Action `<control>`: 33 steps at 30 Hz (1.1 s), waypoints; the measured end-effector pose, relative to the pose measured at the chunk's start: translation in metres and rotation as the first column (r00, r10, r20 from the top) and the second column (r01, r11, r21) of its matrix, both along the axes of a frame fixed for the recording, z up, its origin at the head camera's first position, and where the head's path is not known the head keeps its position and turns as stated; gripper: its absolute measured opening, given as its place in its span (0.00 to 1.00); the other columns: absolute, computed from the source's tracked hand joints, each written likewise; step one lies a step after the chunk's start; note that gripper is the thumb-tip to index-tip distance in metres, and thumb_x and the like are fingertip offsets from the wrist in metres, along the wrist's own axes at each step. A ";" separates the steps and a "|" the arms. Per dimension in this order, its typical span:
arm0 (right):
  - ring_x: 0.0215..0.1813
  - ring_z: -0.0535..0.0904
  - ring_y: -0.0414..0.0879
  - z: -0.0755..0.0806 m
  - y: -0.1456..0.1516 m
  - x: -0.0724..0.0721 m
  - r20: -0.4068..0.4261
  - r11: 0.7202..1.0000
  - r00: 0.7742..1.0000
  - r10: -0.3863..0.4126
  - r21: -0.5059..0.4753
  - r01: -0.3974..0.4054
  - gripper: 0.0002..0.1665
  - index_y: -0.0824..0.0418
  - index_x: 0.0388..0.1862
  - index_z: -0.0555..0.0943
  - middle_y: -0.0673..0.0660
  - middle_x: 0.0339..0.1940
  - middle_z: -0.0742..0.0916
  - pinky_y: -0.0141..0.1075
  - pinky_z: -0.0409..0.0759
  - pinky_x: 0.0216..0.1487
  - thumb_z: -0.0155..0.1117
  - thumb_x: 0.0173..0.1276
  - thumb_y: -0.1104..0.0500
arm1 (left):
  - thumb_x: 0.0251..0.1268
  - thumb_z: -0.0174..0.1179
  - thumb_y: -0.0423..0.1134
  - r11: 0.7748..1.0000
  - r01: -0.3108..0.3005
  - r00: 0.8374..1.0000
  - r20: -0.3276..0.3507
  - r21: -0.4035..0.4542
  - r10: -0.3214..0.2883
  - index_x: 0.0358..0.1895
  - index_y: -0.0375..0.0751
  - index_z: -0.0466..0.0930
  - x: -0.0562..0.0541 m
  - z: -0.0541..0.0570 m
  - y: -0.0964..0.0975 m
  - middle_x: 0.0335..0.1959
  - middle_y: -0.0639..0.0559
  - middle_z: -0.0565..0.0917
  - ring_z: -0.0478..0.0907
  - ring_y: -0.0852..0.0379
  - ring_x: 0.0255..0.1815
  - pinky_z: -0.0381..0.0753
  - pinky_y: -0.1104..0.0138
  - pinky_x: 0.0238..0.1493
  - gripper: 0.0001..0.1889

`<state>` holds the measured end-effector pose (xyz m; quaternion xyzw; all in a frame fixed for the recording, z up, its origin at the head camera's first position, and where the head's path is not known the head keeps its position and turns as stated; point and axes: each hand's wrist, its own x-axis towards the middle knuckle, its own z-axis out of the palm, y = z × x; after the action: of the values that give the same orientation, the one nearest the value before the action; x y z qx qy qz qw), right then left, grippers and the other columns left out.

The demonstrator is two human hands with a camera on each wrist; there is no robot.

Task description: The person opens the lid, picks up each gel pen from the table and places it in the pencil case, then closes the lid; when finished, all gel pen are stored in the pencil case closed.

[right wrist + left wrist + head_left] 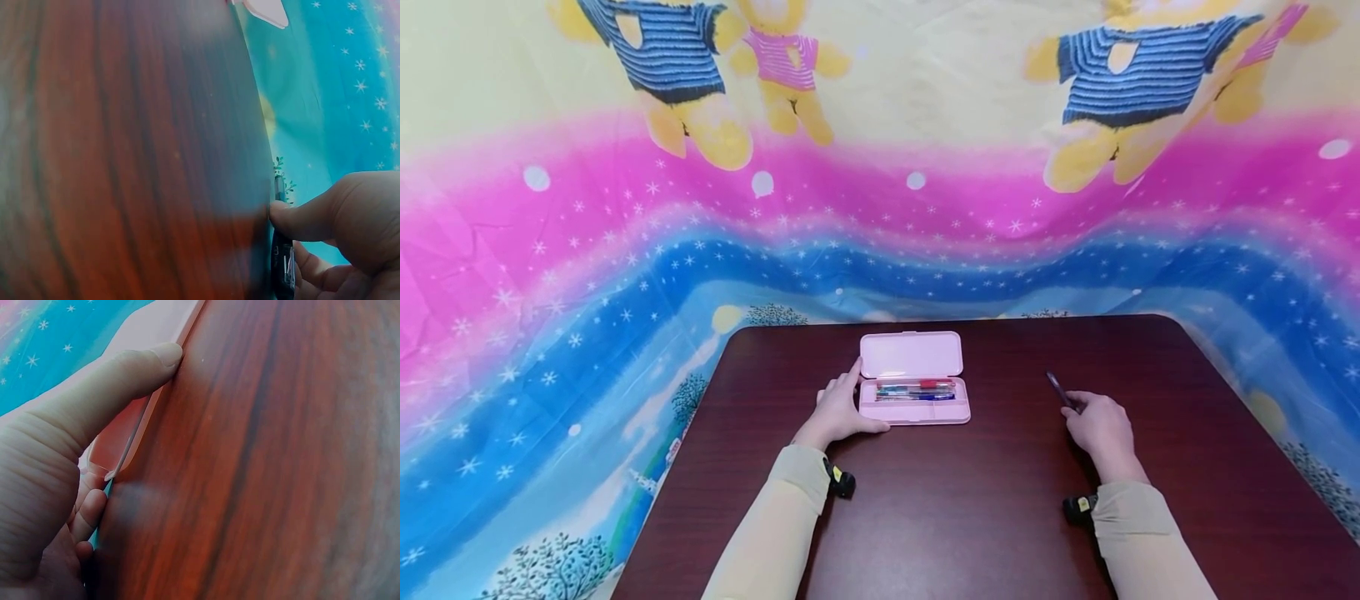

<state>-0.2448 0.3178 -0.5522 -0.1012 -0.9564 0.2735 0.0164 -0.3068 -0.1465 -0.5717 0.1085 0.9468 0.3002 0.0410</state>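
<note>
A pink pencil case (904,413) lies on the table with its lid (912,355) folded back. Inside it are several clear pens (914,390), with red and blue parts showing. My left hand (837,412) grips the case at its left end, thumb along the front edge and fingers by the far side. In the left wrist view the thumb (134,375) presses the case's rim. Off to the right, my right hand (1101,425) pinches a dark pen (1056,386) between thumb and fingers. The right wrist view shows this pen's black body (283,265) and clip.
The dark red-brown wooden table (970,517) has rounded far corners. Behind and beside it hangs a colourful cloth (880,217) printed with bears and snowflakes. Each wrist wears a small black camera, one on the left (840,481) and one on the right (1078,509).
</note>
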 end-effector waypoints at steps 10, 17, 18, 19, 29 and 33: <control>0.45 0.82 0.59 0.005 -0.019 -0.007 -0.073 0.997 0.995 0.061 -0.031 -0.064 0.25 0.65 0.72 0.83 0.69 0.51 0.90 0.45 0.76 0.40 0.66 0.82 0.56 | 0.40 0.87 0.69 1.000 -0.004 1.000 -0.002 -0.012 0.004 0.94 0.53 0.42 -0.001 0.000 0.000 0.79 0.46 0.76 0.71 0.40 0.76 0.65 0.40 0.79 0.80; 0.49 0.82 0.61 0.011 -0.046 -0.017 -0.112 0.995 0.990 0.087 -0.040 -0.092 0.24 0.61 0.72 0.85 0.68 0.52 0.88 0.51 0.79 0.47 0.67 0.81 0.57 | 0.40 0.87 0.69 1.000 0.000 1.000 0.003 -0.010 0.000 0.94 0.53 0.42 -0.001 -0.001 0.000 0.79 0.46 0.76 0.71 0.40 0.76 0.65 0.40 0.78 0.79; 0.49 0.82 0.61 0.012 -0.051 -0.018 -0.125 0.994 0.988 0.094 -0.035 -0.099 0.23 0.60 0.71 0.86 0.68 0.52 0.88 0.53 0.80 0.48 0.67 0.81 0.57 | 0.41 0.87 0.69 1.000 0.001 1.000 0.004 -0.010 -0.001 0.94 0.53 0.42 -0.001 -0.001 0.000 0.79 0.46 0.76 0.71 0.40 0.76 0.65 0.40 0.78 0.79; 0.50 0.83 0.61 0.013 -0.055 -0.020 -0.139 0.994 0.985 0.103 -0.031 -0.108 0.23 0.60 0.71 0.86 0.68 0.52 0.88 0.54 0.80 0.49 0.68 0.81 0.57 | 0.41 0.87 0.69 1.000 0.002 1.000 0.005 -0.008 -0.002 0.94 0.54 0.42 -0.001 0.000 0.000 0.79 0.46 0.76 0.71 0.40 0.76 0.65 0.40 0.78 0.79; 0.49 0.84 0.60 0.024 -0.114 -0.033 -0.230 0.975 0.948 0.218 0.019 -0.220 0.18 0.55 0.64 0.91 0.64 0.51 0.88 0.57 0.82 0.54 0.72 0.77 0.61 | 0.40 0.87 0.69 1.000 0.005 1.000 0.004 -0.006 -0.005 0.94 0.53 0.42 0.000 0.002 -0.001 0.78 0.46 0.76 0.72 0.41 0.75 0.66 0.41 0.76 0.80; 0.48 0.84 0.58 0.025 -0.139 -0.038 -0.250 0.958 0.924 0.288 0.054 -0.283 0.17 0.54 0.60 0.93 0.61 0.48 0.89 0.55 0.82 0.53 0.75 0.74 0.61 | 0.40 0.87 0.69 1.000 0.008 1.000 -0.003 -0.005 -0.008 0.93 0.51 0.43 0.000 0.002 0.000 0.78 0.46 0.77 0.72 0.41 0.75 0.67 0.41 0.75 0.80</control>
<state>-0.2827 0.1791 -0.5276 0.0753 -0.9530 0.2757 0.1003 -0.3064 -0.1467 -0.5699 0.1129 0.9471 0.2975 0.0409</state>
